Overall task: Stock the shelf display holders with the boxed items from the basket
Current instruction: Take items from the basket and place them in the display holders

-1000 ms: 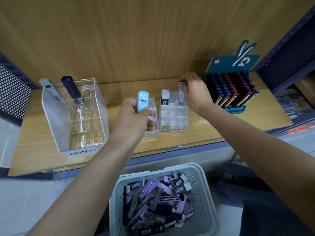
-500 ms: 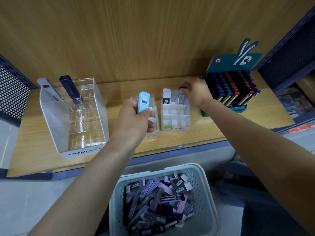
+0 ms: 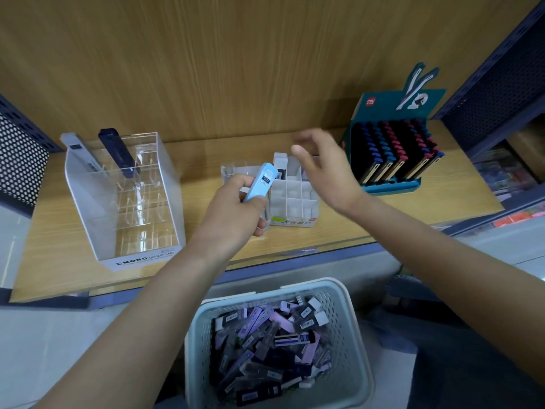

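Head view shows me the slim light-blue boxed item held upright in the left hand, thumb in front and fingers curled behind its lower half. I read that as a staging grip: the box waits just in front of the white cardboard grid holder, ready to go into a cell. The right hand hovers over that holder's back row, fingers spread and holding nothing. It is blurred and hides the rear right cells, so I cannot tell what they hold. One white-and-black box stands upright in the back left cell. The front cells look unfilled, so I judge the stocking barely begun.

Partly behind the left hand sits a small clear plastic holder. Further left on the wooden shelf, the large clear acrylic holder carries a pale grey box and a dark navy box, both leaning in its back row. At far right stands a teal card display of pens. Below the shelf edge, the pale perforated plastic basket is heaped with purple, black and white boxes, within easy reach of both hands.
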Demonstrator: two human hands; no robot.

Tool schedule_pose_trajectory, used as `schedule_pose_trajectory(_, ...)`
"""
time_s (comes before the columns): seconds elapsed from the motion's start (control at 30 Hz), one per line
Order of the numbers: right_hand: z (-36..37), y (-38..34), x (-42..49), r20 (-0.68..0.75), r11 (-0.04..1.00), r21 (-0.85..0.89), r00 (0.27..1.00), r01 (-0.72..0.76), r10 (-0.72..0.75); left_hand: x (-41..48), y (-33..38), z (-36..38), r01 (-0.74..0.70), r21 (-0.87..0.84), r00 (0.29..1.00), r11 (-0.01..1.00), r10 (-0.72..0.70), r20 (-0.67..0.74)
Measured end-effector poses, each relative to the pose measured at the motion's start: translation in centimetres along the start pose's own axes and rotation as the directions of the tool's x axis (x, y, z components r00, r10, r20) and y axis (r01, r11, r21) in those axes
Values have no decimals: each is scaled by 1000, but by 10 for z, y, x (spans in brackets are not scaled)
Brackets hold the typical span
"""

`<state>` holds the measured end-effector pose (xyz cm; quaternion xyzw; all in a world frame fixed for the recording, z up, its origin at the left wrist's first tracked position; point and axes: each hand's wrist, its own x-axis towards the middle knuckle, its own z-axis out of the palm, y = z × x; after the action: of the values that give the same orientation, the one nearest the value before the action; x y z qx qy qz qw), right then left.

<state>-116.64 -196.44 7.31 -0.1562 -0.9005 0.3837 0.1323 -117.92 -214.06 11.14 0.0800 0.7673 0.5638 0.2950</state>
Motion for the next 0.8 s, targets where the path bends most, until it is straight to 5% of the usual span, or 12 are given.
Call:
schedule_pose_trajectory(0.07,1,-24,-33,125,952,300,992,-56,19,0,-4,2,-21,64,999,998,18,42)
schedule_pose_trajectory(0.13,0,-35,-55,282,913,389,959,-120,6,-2,-6,2,-66,156,996,986,55,71)
schedule_pose_trajectory(0.23,-3,-35,-64,303,868,469,953,-161,13,-8,-6,1,-83,148,996,985,79,29)
schedule_pose_trajectory(0.37,-8,-36,-74,231,832,538,973,-139,13,-12,-4,-2,21,-79,997,997,-27,-68)
schedule_pose_trajectory(0.53,-11,-32,-87,194,851,509,980,-128,32,-25,1,-2,114,-458,991,882,-132,-8)
schedule_pose_trajectory(0.67,-7,-41,-94,240,858,491,970,-148,30,-37,-3,-8,-105,-183,990,977,86,-108)
schedule_pose_trajectory(0.8,3,-60,-98,324,879,461,945,-118,-43,-48,-9,-29,-281,28,953,959,282,-110)
